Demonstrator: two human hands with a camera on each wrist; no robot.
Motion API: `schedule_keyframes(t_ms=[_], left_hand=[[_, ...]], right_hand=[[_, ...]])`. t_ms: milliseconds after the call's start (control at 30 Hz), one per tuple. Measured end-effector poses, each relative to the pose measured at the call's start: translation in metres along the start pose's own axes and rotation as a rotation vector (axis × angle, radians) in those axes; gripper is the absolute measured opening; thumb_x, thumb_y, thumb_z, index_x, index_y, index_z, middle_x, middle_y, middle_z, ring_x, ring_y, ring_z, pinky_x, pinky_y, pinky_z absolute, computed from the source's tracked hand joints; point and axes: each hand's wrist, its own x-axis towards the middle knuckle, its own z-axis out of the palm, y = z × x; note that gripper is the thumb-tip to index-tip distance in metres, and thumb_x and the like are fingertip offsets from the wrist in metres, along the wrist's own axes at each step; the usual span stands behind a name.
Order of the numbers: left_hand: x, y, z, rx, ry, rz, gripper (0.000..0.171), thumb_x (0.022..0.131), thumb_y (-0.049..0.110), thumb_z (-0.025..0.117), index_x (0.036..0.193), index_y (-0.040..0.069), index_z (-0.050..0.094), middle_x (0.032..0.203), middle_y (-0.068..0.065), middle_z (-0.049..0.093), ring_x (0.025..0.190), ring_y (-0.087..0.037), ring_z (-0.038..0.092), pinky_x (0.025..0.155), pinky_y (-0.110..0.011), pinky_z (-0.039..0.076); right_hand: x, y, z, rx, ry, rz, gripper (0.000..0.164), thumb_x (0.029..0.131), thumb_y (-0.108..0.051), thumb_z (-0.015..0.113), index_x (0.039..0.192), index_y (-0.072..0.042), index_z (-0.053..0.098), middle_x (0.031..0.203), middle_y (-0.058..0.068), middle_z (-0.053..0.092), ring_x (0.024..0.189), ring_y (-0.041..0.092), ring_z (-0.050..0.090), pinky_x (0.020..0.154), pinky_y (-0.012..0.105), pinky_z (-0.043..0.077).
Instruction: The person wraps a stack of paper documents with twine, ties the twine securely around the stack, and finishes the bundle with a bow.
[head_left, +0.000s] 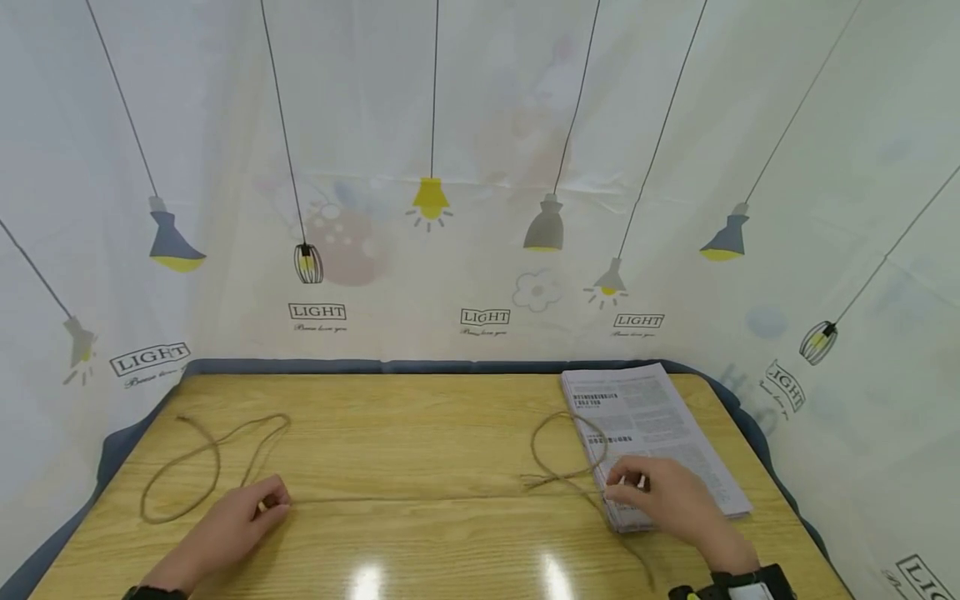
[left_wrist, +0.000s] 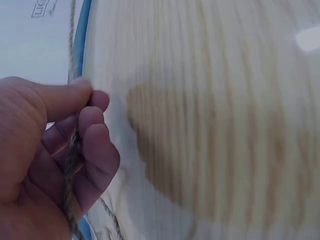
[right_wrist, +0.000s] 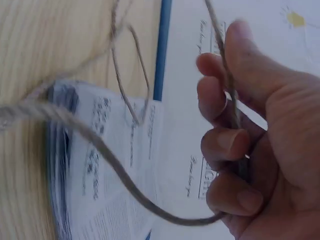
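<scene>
A thin brown twine [head_left: 405, 499] runs nearly straight between my two hands above the wooden table. My left hand [head_left: 243, 512] pinches it between thumb and forefinger; in the left wrist view the twine [left_wrist: 70, 185] passes across the palm. Loose loops of it lie on the table to the left. My right hand [head_left: 667, 496] grips the other stretch over the paper stack's edge, with curled fingers round the twine [right_wrist: 231, 95] in the right wrist view. A further loop and a frayed end sit left of that hand, and a tail hangs down toward the front.
A stack of printed papers [head_left: 652, 433] lies at the table's right side, partly under the twine loop. The wooden table [head_left: 405, 433] has a blue-grey edge [head_left: 465, 366]. Behind it hangs a pale curtain [head_left: 360, 100] printed with lamps.
</scene>
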Motion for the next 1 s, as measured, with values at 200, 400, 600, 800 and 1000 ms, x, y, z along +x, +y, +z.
schedule_keyframes(t_ms=[200, 400, 600, 800, 1000], left_hand=[[-0.007, -0.008, -0.004, -0.09, -0.122, 0.064, 0.009, 0.092, 0.025, 0.062, 0.088, 0.018, 0.064, 0.082, 0.006, 0.063, 0.07, -0.006, 0.055, 0.06, -0.027, 0.046], [-0.01, -0.007, -0.003, -0.106, -0.15, 0.109, 0.007, 0.09, 0.026, 0.065, 0.091, 0.019, 0.067, 0.086, 0.008, 0.065, 0.074, -0.005, 0.058, 0.063, -0.027, 0.049], [-0.011, 0.0, 0.002, -0.095, -0.113, 0.16, 0.012, 0.087, 0.028, 0.069, 0.091, 0.017, 0.068, 0.081, 0.01, 0.064, 0.07, -0.004, 0.057, 0.059, -0.026, 0.048], [-0.01, 0.004, 0.006, -0.061, -0.119, 0.14, 0.014, 0.085, 0.034, 0.07, 0.089, 0.02, 0.068, 0.077, 0.013, 0.062, 0.066, -0.003, 0.054, 0.057, -0.025, 0.046], [-0.009, 0.003, 0.006, -0.066, -0.143, 0.113, 0.015, 0.084, 0.034, 0.071, 0.088, 0.02, 0.067, 0.077, 0.012, 0.061, 0.066, -0.003, 0.054, 0.058, -0.025, 0.046]], right_hand=[[-0.011, 0.015, -0.005, -0.103, -0.04, 0.065, 0.014, 0.087, -0.038, 0.066, 0.079, -0.027, 0.066, 0.069, -0.011, 0.058, 0.058, 0.007, 0.045, 0.054, 0.029, 0.038], [0.0, 0.005, 0.031, -0.188, 0.042, 0.147, 0.01, 0.086, -0.026, 0.07, 0.086, -0.019, 0.064, 0.061, -0.007, 0.052, 0.051, 0.011, 0.044, 0.048, 0.03, 0.036], [0.027, -0.013, 0.07, -0.321, 0.202, 0.058, 0.033, 0.082, -0.021, 0.073, 0.111, -0.01, 0.064, 0.091, 0.006, 0.066, 0.07, 0.018, 0.06, 0.056, 0.036, 0.047], [0.041, -0.018, 0.089, -0.356, 0.206, 0.019, 0.012, 0.083, -0.014, 0.071, 0.09, -0.013, 0.061, 0.078, 0.003, 0.055, 0.063, 0.018, 0.053, 0.052, 0.034, 0.043], [0.041, -0.016, 0.079, -0.433, 0.242, 0.003, 0.011, 0.089, -0.01, 0.063, 0.081, -0.01, 0.055, 0.074, 0.003, 0.052, 0.059, 0.019, 0.052, 0.048, 0.034, 0.042]])
